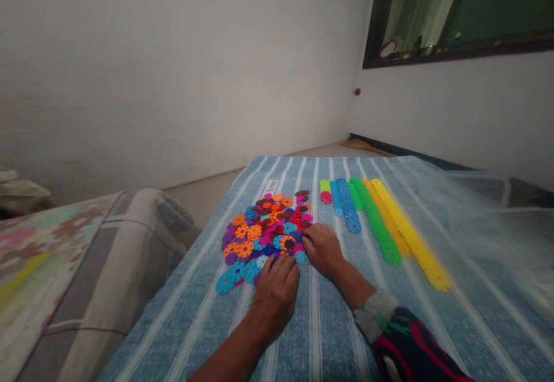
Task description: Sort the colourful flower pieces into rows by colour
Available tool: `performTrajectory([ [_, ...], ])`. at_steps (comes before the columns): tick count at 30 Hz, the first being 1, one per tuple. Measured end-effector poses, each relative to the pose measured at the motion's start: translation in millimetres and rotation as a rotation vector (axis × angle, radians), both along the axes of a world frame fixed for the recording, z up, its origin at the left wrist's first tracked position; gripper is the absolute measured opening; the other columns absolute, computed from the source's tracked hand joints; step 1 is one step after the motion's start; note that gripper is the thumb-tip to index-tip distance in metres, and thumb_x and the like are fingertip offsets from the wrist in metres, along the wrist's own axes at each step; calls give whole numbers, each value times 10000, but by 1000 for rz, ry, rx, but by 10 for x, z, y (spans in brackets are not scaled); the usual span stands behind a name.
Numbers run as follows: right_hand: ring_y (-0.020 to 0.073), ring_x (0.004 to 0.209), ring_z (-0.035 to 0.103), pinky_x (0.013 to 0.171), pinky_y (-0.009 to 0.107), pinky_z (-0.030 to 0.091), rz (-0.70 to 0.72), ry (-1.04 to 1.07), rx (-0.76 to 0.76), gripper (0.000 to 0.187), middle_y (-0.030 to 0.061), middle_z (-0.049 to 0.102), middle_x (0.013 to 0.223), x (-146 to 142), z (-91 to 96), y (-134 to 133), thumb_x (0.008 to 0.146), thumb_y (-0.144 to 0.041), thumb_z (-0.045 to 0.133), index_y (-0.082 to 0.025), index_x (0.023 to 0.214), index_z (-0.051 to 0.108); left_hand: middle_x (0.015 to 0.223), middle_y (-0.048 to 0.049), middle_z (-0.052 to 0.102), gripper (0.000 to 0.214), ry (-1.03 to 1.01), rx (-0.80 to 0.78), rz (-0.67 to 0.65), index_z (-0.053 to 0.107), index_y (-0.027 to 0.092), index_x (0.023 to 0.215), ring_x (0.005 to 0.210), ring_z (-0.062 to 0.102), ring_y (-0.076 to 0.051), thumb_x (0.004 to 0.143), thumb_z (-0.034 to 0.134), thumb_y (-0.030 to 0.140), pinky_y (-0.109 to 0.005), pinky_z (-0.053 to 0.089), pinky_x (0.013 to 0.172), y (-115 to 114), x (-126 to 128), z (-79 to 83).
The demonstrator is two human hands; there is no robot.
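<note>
A heap of plastic snowflake building discs (pixel 264 229) in orange, purple, pink, red, brown and blue lies on a blue striped cloth (pixel 203 313). My left hand (pixel 277 289) is at the heap's near edge, palm down, with its fingers bent together and touching the discs. At the right edge of the heap, my right hand (pixel 322 246) has its fingers curled and closed against the pieces. Whatever either hand may grip is hidden under the fingers. To the right, overlapping discs form a yellow row (pixel 411 235), an orange row (pixel 392 226), a green row (pixel 376 220) and blue rows (pixel 348 206).
A short row of lime discs (pixel 324 186) ends in red discs (pixel 326 197). A label reading "love" (pixel 271 186) lies behind the heap. Clear plastic (pixel 489 214) spreads along the right side. A cloth-covered seat (pixel 125 255) stands at left; a wall (pixel 194 70) rises behind.
</note>
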State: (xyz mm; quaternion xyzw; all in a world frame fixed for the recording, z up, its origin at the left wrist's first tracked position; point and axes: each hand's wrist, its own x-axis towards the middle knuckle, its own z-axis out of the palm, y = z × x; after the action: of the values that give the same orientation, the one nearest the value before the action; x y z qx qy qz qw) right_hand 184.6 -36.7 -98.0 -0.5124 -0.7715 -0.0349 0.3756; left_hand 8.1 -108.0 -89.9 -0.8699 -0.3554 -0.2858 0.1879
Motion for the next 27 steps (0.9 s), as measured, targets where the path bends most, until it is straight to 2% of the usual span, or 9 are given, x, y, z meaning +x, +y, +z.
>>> performTrajectory([
  [5, 216, 866, 556, 813, 346, 394, 54, -6, 2, 77, 66, 647, 868, 0, -31, -23, 865, -175, 573, -193, 871, 648, 1042, -93, 705, 174, -39, -14, -18, 617, 165, 968, 999, 634, -224, 895, 467, 116, -449, 450, 954, -19, 17, 95],
  [10, 228, 967, 551, 872, 368, 427, 195, 59, 0, 111, 79, 634, 965, 11, 30, -50, 865, -224, 605, -199, 950, 672, 906, -89, 702, 187, -131, 27, 87, 620, 163, 951, 873, 637, -211, 910, 442, 122, -384, 504, 814, 149, -270, 227],
  [13, 250, 1068, 525, 927, 408, 427, 287, 30, 1, 195, 95, 609, 1078, -20, 74, -92, 863, -267, 630, -218, 1045, 681, 877, -93, 700, 191, -152, 25, 197, 632, 166, 926, 833, 635, -225, 912, 442, 172, -378, 514, 754, 281, -504, 217],
  [17, 303, 1241, 434, 1019, 502, 369, 304, -25, -5, 248, 121, 552, 1243, -58, 42, -133, 862, -299, 642, -248, 1100, 687, 936, -90, 715, 216, -204, -44, 301, 649, 180, 926, 887, 648, -235, 914, 438, 226, -400, 517, 817, 375, -680, 135],
  [23, 303, 1247, 444, 1038, 521, 363, 276, 24, -57, 223, 127, 563, 1247, -26, -9, -115, 859, -294, 647, -247, 1067, 709, 898, -89, 724, 234, -245, -146, 342, 665, 185, 879, 871, 657, -243, 898, 450, 274, -398, 526, 806, 384, -746, 132],
  [27, 310, 1265, 444, 1060, 523, 347, 413, 25, -61, 319, 117, 552, 1286, -23, 59, -136, 795, -397, 725, -251, 1078, 710, 896, -88, 729, 243, -246, -183, 352, 669, 176, 887, 866, 664, -236, 895, 455, 292, -373, 532, 793, 381, -784, 180],
])
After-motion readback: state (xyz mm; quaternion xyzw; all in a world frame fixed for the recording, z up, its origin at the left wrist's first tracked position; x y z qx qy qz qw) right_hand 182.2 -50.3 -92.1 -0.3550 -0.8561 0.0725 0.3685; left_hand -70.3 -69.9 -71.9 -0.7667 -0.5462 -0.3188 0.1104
